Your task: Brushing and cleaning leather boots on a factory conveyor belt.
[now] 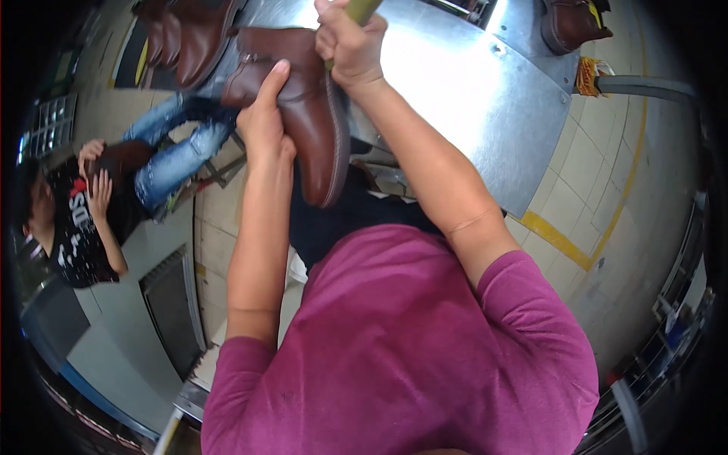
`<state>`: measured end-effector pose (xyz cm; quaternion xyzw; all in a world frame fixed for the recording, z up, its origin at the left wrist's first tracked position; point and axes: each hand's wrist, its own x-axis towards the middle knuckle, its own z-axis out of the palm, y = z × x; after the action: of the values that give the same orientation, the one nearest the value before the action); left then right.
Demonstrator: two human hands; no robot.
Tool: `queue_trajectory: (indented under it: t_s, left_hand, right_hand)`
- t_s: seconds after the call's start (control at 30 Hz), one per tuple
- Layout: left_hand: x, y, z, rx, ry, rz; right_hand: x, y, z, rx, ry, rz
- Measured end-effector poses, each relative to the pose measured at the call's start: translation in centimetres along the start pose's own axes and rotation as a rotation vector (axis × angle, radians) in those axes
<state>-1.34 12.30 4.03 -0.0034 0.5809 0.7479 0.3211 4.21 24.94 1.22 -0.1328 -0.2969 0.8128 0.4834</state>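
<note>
A brown leather ankle boot point(311, 125) is tilted over the near edge of the metal table, toe toward me. My left hand point(265, 121) is closed around its upper, with the thumb stretched along the leather. My right hand point(350, 45) is wrapped round an olive-green stick-like handle point(362, 9) beside the boot's heel. The handle's lower end comes close to the edge of the sole; whether it touches I cannot tell. The upper end runs out of view, so the kind of tool does not show.
The shiny metal table point(470, 98) spreads ahead and to the right. Several brown boots point(199, 38) stand at the far left, another boot point(565, 26) at the far right, near a metal bar point(644, 86). On the left sits a co-worker point(83, 212) holding a brown shoe.
</note>
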Motion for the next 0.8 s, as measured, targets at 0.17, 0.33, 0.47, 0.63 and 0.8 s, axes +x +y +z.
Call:
queue_trajectory:
  t_s: [0.17, 0.33, 0.47, 0.63, 0.8]
  left_hand:
    - [-0.2, -0.4, -1.0, -0.005, -0.001, 0.036]
    - [-0.4, -0.1, -1.3, -0.026, 0.026, 0.02]
    - [-0.4, -0.3, -1.5, -0.021, 0.041, 0.014]
    - [-0.7, -0.6, -1.1, -0.013, 0.029, 0.056]
    - [-0.9, -0.1, -1.3, 0.009, 0.059, 0.05]
  right_hand:
    - [-4.3, -1.2, 0.5, -0.11, -0.048, 0.078]
    - [-3.7, -3.4, -1.1, -0.153, 0.095, 0.072]
    - [0.6, -3.7, 0.6, -0.062, 0.07, -0.003]
    - [5.4, -2.1, 1.0, -0.004, 0.048, -0.025]
    - [5.6, 0.3, 1.4, -0.024, 0.122, -0.03]
